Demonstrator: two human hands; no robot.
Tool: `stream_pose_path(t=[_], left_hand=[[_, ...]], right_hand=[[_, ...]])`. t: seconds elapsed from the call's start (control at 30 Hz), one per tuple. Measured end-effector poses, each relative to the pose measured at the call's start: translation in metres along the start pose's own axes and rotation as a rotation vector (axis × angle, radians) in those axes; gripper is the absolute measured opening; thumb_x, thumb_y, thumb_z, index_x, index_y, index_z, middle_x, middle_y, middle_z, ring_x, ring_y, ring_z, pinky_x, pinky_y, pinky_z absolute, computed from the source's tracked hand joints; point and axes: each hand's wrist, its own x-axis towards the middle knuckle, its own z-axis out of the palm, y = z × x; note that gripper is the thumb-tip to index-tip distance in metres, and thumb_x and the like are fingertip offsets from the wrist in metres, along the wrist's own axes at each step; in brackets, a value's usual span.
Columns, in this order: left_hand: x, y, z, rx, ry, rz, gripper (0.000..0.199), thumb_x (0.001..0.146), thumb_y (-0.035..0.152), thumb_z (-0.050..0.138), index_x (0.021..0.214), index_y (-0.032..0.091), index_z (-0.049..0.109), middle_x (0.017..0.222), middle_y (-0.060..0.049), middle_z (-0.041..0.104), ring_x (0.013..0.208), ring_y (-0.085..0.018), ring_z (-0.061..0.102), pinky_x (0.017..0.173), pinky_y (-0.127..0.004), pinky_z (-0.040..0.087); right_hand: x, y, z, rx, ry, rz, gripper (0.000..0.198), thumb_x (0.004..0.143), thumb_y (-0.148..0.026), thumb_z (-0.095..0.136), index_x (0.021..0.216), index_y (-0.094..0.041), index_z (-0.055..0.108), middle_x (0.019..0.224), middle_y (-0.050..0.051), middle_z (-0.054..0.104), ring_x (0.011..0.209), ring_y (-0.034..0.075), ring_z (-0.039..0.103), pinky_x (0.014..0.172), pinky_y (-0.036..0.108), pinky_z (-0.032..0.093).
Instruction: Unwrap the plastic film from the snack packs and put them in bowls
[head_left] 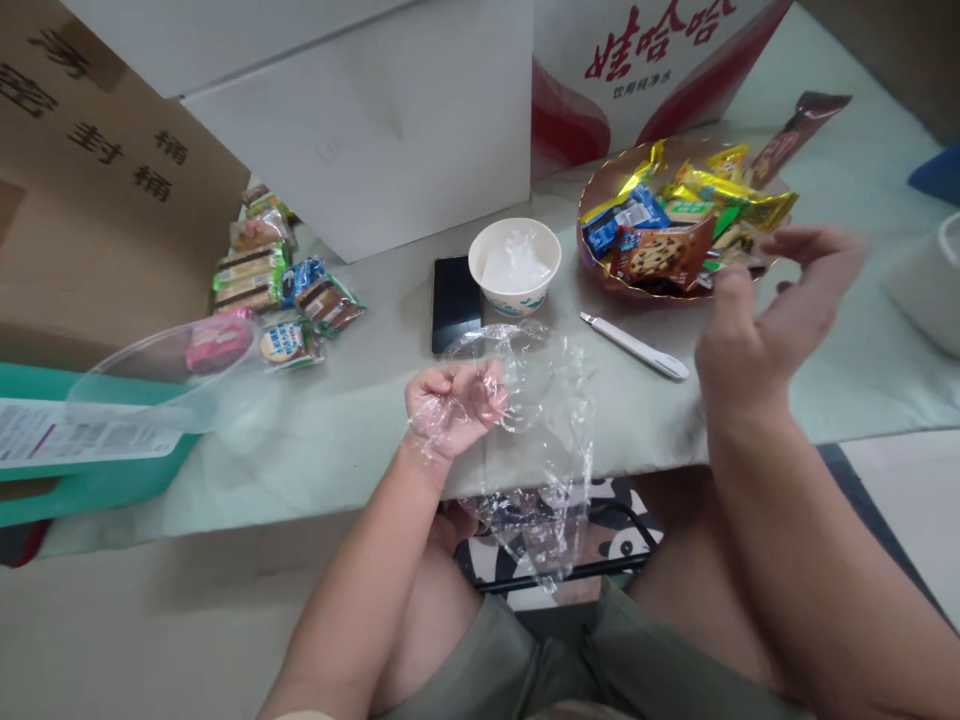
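With twelve o'clock straight away from the person, wrapped snacks [251, 275] lie at ten o'clock from the left hand [456, 410], leaning toward the cardboard carton [82, 250]. A smartphone [452, 300] rests at twelve o'clock from that hand, its long side running twelve to six.

The left hand has its fingers curled inward, pinching crinkled clear plastic film [536, 430], some of which clings over the palm and wrist. From these fingertips the film spreads between one and five o'clock; its long axis runs roughly twelve to six, the lower end hanging past the table edge above the lap. Whether it is a bag or a glove I cannot tell.

The paper bowl [514, 298] stands at one o'clock from the left fingers, with something whitish inside.

Further right, the white utility knife [634, 346] lies on the tablecloth, its axis ten to four, near the right hand [765, 310]. The gold-rimmed snack bowl [589, 262] sits beyond; its cookie packet [656, 258] is at ten o'clock from the right hand.

That hand is raised with thumb and fingers apart, nothing visibly gripped. From it the film lies at eight o'clock, well apart; the left hand is the nearer, already touching.
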Motion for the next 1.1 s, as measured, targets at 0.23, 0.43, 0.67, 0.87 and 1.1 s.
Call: stream_pose_path(t=[0.23, 0.43, 0.67, 0.87, 1.1], left_hand=[[-0.002, 0.001, -0.007, 0.139, -0.187, -0.147, 0.037, 0.051, 0.029, 0.059, 0.042, 0.019, 0.025, 0.067, -0.01, 0.06, 0.038, -0.014, 0.049, 0.03, -0.028, 0.03], [0.001, 0.011, -0.02, 0.201, -0.207, -0.125, 0.022, 0.058, 0.029, 0.057, 0.047, 0.016, 0.042, 0.074, -0.013, 0.065, 0.045, -0.017, 0.06, 0.029, -0.023, 0.029], [-0.003, 0.042, -0.042, 0.475, -0.145, -0.058, 0.013, 0.066, 0.024, 0.069, 0.066, 0.013, 0.063, 0.082, -0.01, 0.073, 0.061, -0.021, 0.073, 0.038, -0.02, 0.046], [-0.012, 0.048, -0.049, 0.543, -0.06, 0.059, 0.063, 0.07, 0.07, 0.073, 0.101, 0.015, 0.075, 0.105, -0.016, 0.078, 0.095, -0.03, 0.076, 0.075, -0.037, 0.064], [-0.005, 0.04, -0.044, 0.746, 0.327, 0.236, 0.032, 0.063, 0.034, 0.089, 0.08, 0.015, 0.071, 0.073, -0.005, 0.075, 0.059, -0.014, 0.07, 0.052, -0.021, 0.054]], right_hand=[[-0.041, -0.045, 0.005, 0.58, -0.624, -0.286, 0.067, 0.077, -0.043, 0.074, 0.136, -0.023, 0.047, 0.141, 0.016, 0.056, 0.132, 0.033, 0.055, 0.109, 0.051, 0.046], [-0.05, -0.056, 0.018, 0.575, -0.667, -0.168, 0.012, 0.09, -0.034, 0.063, 0.098, -0.025, 0.063, 0.125, 0.011, 0.072, 0.126, 0.028, 0.064, 0.109, 0.052, 0.048], [-0.044, -0.048, 0.009, 0.671, -0.63, 0.085, 0.024, 0.095, -0.036, 0.058, 0.079, -0.024, 0.07, 0.086, 0.002, 0.078, 0.092, 0.021, 0.075, 0.089, 0.04, 0.057], [-0.044, -0.055, 0.012, 0.593, -0.369, 0.398, 0.027, 0.096, -0.044, 0.06, 0.08, -0.023, 0.065, 0.059, -0.003, 0.063, 0.049, 0.012, 0.059, 0.05, 0.026, 0.049], [-0.04, -0.039, 0.016, 0.578, -0.286, 0.423, 0.033, 0.098, -0.055, 0.057, 0.083, -0.026, 0.062, 0.063, 0.0, 0.063, 0.046, 0.013, 0.056, 0.044, 0.029, 0.043]])
